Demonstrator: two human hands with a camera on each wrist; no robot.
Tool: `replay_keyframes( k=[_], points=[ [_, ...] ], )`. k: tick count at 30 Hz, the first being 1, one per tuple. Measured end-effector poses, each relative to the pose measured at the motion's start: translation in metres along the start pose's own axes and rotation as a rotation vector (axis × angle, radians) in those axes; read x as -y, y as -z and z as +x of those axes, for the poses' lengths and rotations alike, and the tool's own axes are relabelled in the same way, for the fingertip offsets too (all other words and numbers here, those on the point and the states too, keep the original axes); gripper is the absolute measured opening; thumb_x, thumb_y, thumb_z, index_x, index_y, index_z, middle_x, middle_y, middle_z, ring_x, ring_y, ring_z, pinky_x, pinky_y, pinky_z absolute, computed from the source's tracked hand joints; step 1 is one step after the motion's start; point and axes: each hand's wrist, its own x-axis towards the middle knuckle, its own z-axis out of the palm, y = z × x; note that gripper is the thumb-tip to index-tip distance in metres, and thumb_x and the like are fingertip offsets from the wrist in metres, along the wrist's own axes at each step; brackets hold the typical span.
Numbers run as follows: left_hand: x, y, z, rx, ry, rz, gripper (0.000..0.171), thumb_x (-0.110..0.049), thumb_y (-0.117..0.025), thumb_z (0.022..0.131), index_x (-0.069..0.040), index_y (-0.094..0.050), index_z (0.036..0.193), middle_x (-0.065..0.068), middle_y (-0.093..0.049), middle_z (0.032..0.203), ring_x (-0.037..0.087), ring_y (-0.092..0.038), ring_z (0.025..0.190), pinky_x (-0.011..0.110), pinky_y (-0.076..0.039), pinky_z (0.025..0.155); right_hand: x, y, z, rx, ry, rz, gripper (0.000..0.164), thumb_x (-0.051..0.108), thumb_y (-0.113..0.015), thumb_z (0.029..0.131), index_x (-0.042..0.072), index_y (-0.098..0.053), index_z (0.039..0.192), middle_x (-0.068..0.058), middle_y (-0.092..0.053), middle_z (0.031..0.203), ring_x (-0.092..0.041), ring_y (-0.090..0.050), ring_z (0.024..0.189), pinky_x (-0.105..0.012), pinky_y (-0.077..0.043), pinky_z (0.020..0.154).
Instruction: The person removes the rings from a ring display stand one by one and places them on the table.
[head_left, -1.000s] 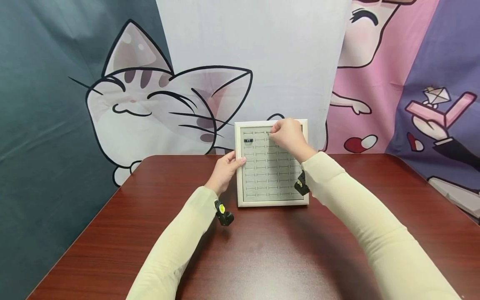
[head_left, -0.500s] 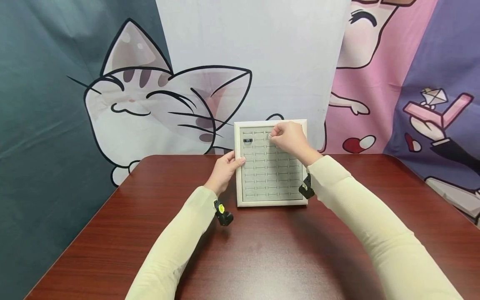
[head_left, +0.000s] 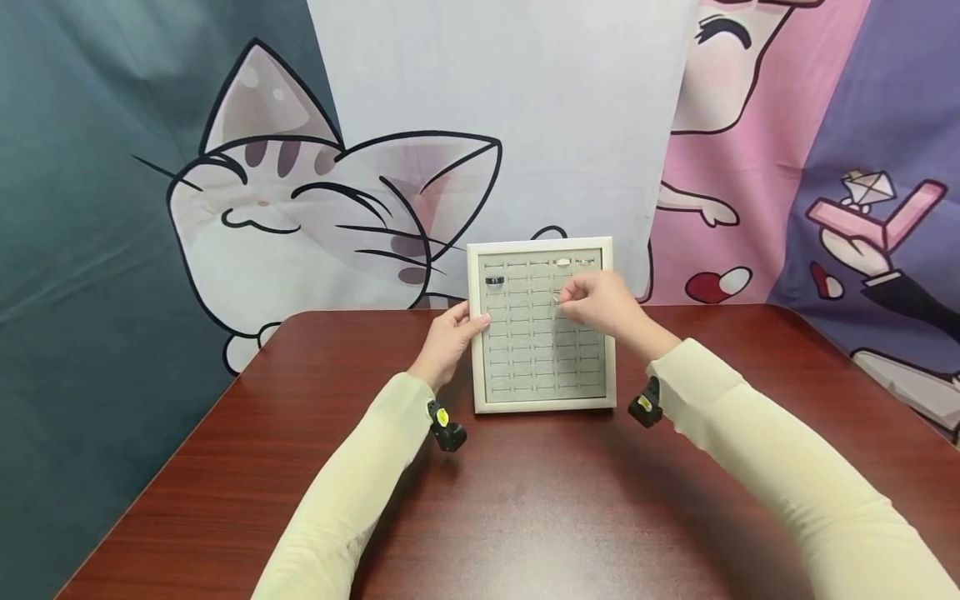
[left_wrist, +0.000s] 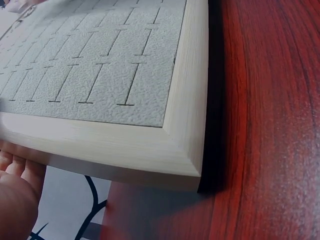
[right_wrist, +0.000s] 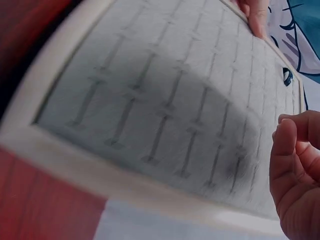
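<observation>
A ring display board [head_left: 540, 408] with a cream frame and a grey slotted pad stands nearly upright on the table. My left hand [head_left: 448, 337] grips its left edge, thumb over the front; curled fingers [left_wrist: 20, 172] show by the frame in the left wrist view. My right hand [head_left: 600, 304] is in front of the upper right of the pad, thumb and forefinger pinching a small silvery ring [head_left: 557, 298], mostly hidden by the fingertips. A dark ring [head_left: 495, 281] sits in a slot at the upper left. Two shiny rings, one silvery-white [head_left: 562, 262], sit in the top row at right.
The board stands on a reddish-brown wooden table [head_left: 510, 500], near its far edge. Close behind hangs a cloth backdrop [head_left: 570, 108] printed with a cartoon cat. Each wrist wears a small black camera [head_left: 447, 429].
My right hand has moved down and right from the top rows with the pinched ring, uncovering two rings in the top row. The left hand keeps its grip on the board.
</observation>
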Motion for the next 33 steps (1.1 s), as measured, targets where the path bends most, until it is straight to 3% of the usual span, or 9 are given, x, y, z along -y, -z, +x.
replay_keyframes(
  k=[11, 16, 23, 26, 33],
  points=[
    [-0.003, -0.003, 0.0, -0.005, 0.006, 0.007, 0.035, -0.018, -0.061, 0.09, -0.011, -0.056, 0.124, 0.01, -0.065, 0.115, 0.017, -0.065, 0.095, 0.03, -0.05, 0.086, -0.044, 0.009, -0.051, 0.062, -0.11, 0.142, 0.009, 0.01, -0.066, 0.08, 0.003, -0.061, 0.08, -0.001, -0.059, 0.064, -0.017, -0.058, 0.062, -0.027, -0.048, 0.057],
    [-0.001, -0.002, 0.0, -0.004, 0.007, 0.005, 0.035, -0.018, -0.061, 0.09, -0.011, -0.057, 0.124, 0.011, -0.065, 0.115, 0.017, -0.065, 0.095, 0.03, -0.05, 0.085, -0.063, 0.015, -0.075, 0.083, -0.194, 0.218, 0.014, 0.011, -0.067, 0.081, -0.001, -0.059, 0.084, -0.002, -0.06, 0.067, -0.018, -0.062, 0.064, -0.032, -0.054, 0.063],
    [-0.003, 0.003, 0.0, -0.019, 0.015, 0.016, 0.035, -0.019, -0.061, 0.09, -0.012, -0.056, 0.124, 0.01, -0.065, 0.115, 0.017, -0.065, 0.094, 0.03, -0.05, 0.085, -0.093, 0.024, -0.1, 0.114, -0.305, 0.282, 0.017, 0.017, -0.067, 0.082, 0.002, -0.058, 0.087, -0.001, -0.06, 0.063, -0.017, -0.058, 0.058, -0.032, -0.04, 0.041],
    [-0.002, 0.003, 0.0, -0.022, 0.019, 0.023, 0.034, -0.019, -0.061, 0.091, -0.013, -0.056, 0.124, 0.009, -0.066, 0.114, 0.016, -0.065, 0.094, 0.029, -0.05, 0.085, -0.105, 0.024, -0.107, 0.112, -0.303, 0.33, 0.013, 0.011, -0.066, 0.082, 0.001, -0.058, 0.083, 0.0, -0.06, 0.061, -0.014, -0.055, 0.054, -0.029, -0.043, 0.045],
    [-0.001, 0.0, -0.002, -0.014, 0.016, 0.017, 0.035, -0.019, -0.06, 0.091, -0.012, -0.056, 0.125, 0.01, -0.065, 0.115, 0.017, -0.065, 0.095, 0.03, -0.05, 0.086, -0.116, 0.019, -0.118, 0.153, -0.283, 0.374, 0.008, 0.002, -0.064, 0.08, -0.004, -0.058, 0.079, -0.003, -0.064, 0.073, -0.013, -0.06, 0.065, -0.028, -0.054, 0.06]
  ],
)
